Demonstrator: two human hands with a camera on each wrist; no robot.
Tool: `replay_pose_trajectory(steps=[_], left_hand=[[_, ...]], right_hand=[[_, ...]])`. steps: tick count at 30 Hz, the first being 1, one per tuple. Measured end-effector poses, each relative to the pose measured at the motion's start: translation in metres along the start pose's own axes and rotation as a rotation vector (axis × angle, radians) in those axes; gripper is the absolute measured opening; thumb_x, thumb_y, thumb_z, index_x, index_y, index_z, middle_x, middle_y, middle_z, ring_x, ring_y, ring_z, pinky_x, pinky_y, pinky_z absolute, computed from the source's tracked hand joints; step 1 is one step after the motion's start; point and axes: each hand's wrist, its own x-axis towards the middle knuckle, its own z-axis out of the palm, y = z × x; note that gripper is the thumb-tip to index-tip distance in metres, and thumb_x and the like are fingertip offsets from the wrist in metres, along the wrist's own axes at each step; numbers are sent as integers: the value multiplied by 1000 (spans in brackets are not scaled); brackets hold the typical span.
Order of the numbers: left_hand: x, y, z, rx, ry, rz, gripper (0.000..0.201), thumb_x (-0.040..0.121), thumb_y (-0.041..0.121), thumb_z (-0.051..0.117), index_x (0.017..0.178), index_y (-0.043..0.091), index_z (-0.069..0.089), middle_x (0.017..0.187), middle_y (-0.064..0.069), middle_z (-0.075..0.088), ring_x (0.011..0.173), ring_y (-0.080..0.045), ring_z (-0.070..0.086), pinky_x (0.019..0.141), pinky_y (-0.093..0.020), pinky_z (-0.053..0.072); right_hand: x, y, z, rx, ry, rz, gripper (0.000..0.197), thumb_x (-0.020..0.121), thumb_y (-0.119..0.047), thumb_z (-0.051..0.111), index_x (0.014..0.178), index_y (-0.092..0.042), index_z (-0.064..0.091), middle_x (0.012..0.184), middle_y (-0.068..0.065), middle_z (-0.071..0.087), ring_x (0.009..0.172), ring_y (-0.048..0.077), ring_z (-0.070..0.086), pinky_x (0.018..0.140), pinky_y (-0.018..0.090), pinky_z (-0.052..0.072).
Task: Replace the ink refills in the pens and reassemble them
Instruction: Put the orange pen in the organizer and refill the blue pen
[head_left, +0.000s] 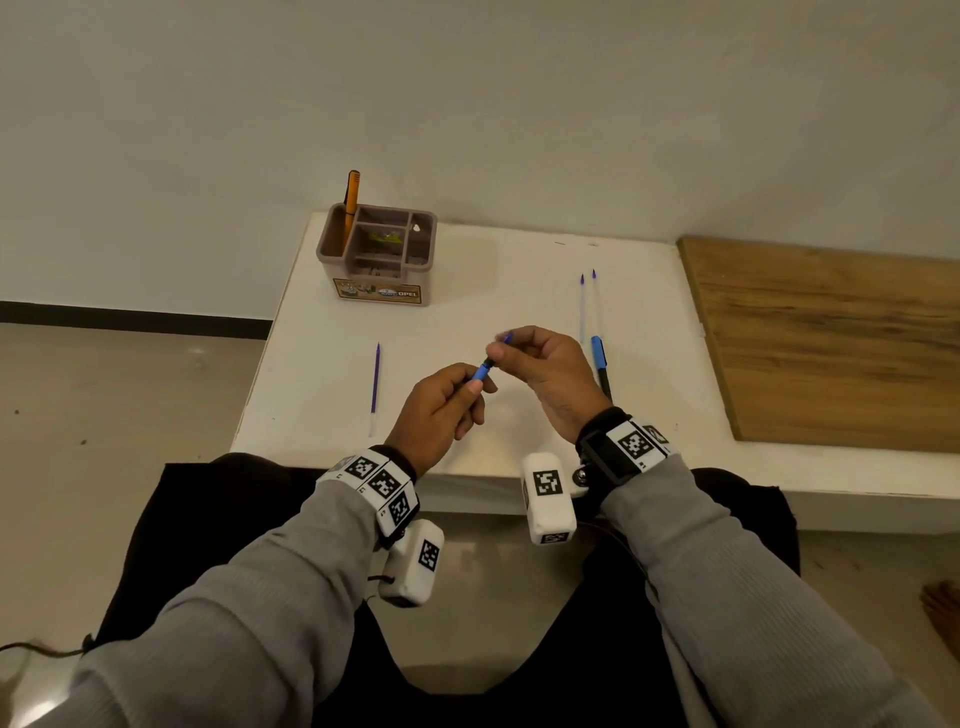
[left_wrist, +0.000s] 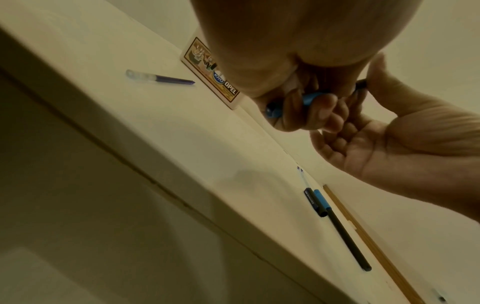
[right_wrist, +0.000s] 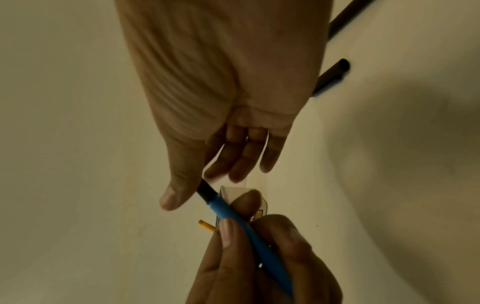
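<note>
Two hands meet at the centre of the head view, above the white bench (head_left: 519, 291). The left hand (head_left: 441, 410) has its grip curled around the blue pen (head_left: 479, 374). The right hand (head_left: 545, 374) pinches the pen's black end between thumb and forefinger. One purple refill (head_left: 375, 387) lies to the left, two refills (head_left: 587, 306) to the right, the brown organizer (head_left: 376, 254) above.

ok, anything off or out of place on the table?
Nothing stands out. Loose refills and a pen lie flat on the table; both hands hold the blue pen.
</note>
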Motion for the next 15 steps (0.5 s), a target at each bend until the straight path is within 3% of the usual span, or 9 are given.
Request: replay_pose_trajectory(steps=[2,5,8,10,12,15], left_hand=[[0,0,0,1,-7,2,21,101,11,39,98,5,58,67,-9,58,46,-10,42,49,-20,40],[0,0,0,-9,3,5,21,101,10,39,97,6,58,66,-8,58,46,-11,42,49,-19,40],[1,0,-1,-3,-12,1,21,101,11,40,97,6,59,65,-7,58,46,-12,42,48,-19,40],[1,1,1,-5,-21,-9,20,101,10,40,97,5,59,65,-7,58,45,-11,42,48,-18,39],[1,1,1,-29,-16,-21,21,101,10,39,96,5,59,64,-7,58,45,-11,42,47,-17,38],[2,1,-1,-42,-27,-38,22,101,9,39,97,4,60,65,-9,58,44,-10,41,47,-17,38]], right_hand=[[1,1,-1,29,-4,19,16,86,-5,71,98,-14,65,96,5,72,95,20,69,98,38,51],[-2,-1,-3,66,-118,40,28,94,-2,59,118,-14,64,117,8,70,112,21,66,105,37,48],[-2,0,1,-1,-16,21,13,87,-5,69,99,-12,68,97,8,73,98,21,69,108,47,46],[-1,1,1,30,-27,28,19,87,-5,70,104,-13,67,100,7,72,101,23,67,108,47,46],[-2,0,0,73,-91,37,27,92,-2,61,116,-13,65,112,9,71,110,22,67,106,39,47],[-1,-1,1,6,-1,11,18,86,-3,69,102,-12,71,96,8,75,97,20,70,107,44,47]])
